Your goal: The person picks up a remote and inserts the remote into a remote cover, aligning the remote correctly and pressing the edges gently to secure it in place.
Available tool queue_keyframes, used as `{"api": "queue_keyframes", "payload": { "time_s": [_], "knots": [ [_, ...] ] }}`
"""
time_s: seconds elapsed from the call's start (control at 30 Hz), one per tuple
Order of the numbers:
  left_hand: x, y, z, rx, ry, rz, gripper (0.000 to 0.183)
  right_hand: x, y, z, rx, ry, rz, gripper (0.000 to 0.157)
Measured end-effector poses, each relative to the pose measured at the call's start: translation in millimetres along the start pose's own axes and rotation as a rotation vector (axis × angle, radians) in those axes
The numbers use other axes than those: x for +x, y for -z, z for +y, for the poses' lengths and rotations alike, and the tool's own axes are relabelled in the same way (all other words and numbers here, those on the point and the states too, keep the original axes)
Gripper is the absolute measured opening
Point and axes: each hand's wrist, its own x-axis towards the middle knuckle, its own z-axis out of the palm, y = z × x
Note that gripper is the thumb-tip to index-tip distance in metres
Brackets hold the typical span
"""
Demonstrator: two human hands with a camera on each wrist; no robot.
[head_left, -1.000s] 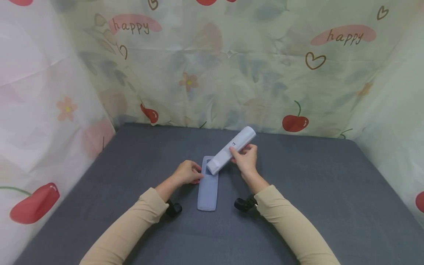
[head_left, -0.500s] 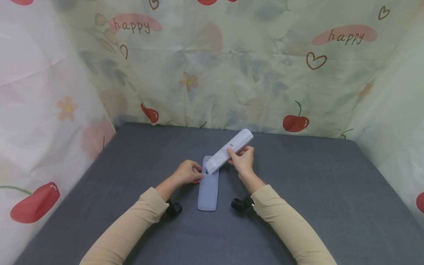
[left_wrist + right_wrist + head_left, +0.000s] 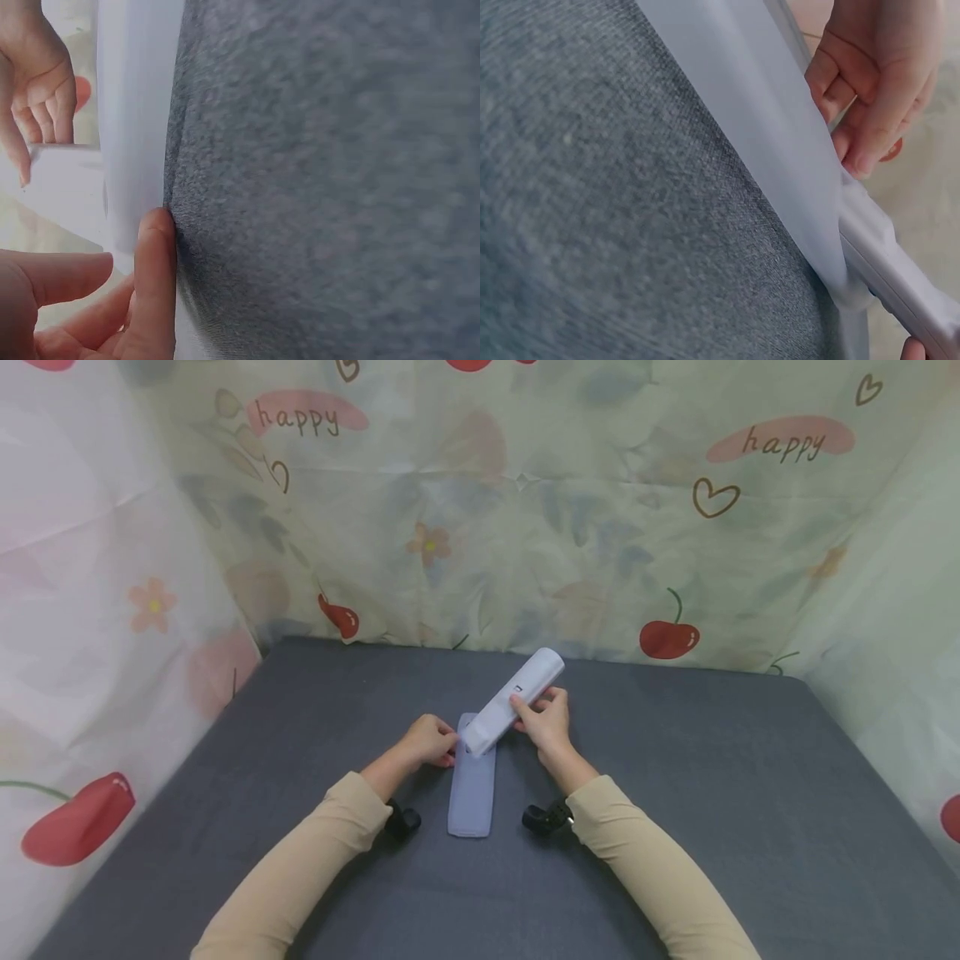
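A white remote control (image 3: 521, 693) slants up to the right, held by my right hand (image 3: 547, 722) with the thumb on its near face and fingers behind. Its lower end meets the upper part of a pale, translucent remote cover (image 3: 471, 797); how far it goes in cannot be told. In the right wrist view, the remote (image 3: 892, 262) meets the cover (image 3: 742, 97) at the opening. My left hand (image 3: 431, 742) pinches the cover's upper left edge. Its index finger lies along the cover (image 3: 139, 112) in the left wrist view, thumb close by.
A dark grey cloth covers the table (image 3: 675, 793). Printed curtains (image 3: 525, 527) with cherries and hearts hang behind it and at both sides. Black wrist cameras (image 3: 547, 818) sit under both wrists.
My left hand has shifted slightly up along the cover's edge. My right hand has brought the remote a little to the left, its lower end staying over the cover's top part.
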Motion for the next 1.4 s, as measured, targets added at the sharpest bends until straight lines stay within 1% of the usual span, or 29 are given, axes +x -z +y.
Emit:
{"api": "queue_keyframes", "payload": {
  "time_s": [0.17,0.27,0.37,0.47,0.67,0.77,0.97,1.17,1.4],
  "knots": [
    [7.0,0.2,-0.1,-0.008,0.033,0.034,0.024,0,-0.2,-1,-0.024,-0.003,-0.033,0.048],
    [9.4,0.0,-1.0,-0.028,0.040,0.054,0.022,1,-0.3,-2,-0.037,-0.007,-0.046,0.047],
    [7.9,-0.1,-1.0,-0.042,0.016,0.079,0.020,1,-0.8,-1,-0.046,-0.008,-0.060,0.048],
    [5.6,0.1,-1.2,-0.034,-0.005,0.108,0.020,2,-1.7,-2,-0.053,-0.013,-0.079,0.049],
    [4.3,-0.8,-1.1,-0.026,-0.018,0.148,0.019,2,-3.5,-4,-0.067,-0.016,-0.103,0.050],
    [5.0,-2.0,-0.7,-0.044,-0.020,0.156,0.018,3,-3.8,-5,-0.076,-0.019,-0.113,0.052],
    [6.1,-4.2,-1.0,-0.047,-0.019,0.166,0.017,6,-4.4,-7,-0.113,-0.039,-0.144,0.055],
    [5.9,-5.5,-2.1,-0.065,-0.024,0.162,0.018,7,-4.6,-10,-0.157,-0.049,-0.186,0.059],
    [5.0,-6.9,-1.9,-0.093,-0.031,0.164,0.019,9,-4.7,-11,-0.137,-0.047,-0.248,0.061]
  ]
}}
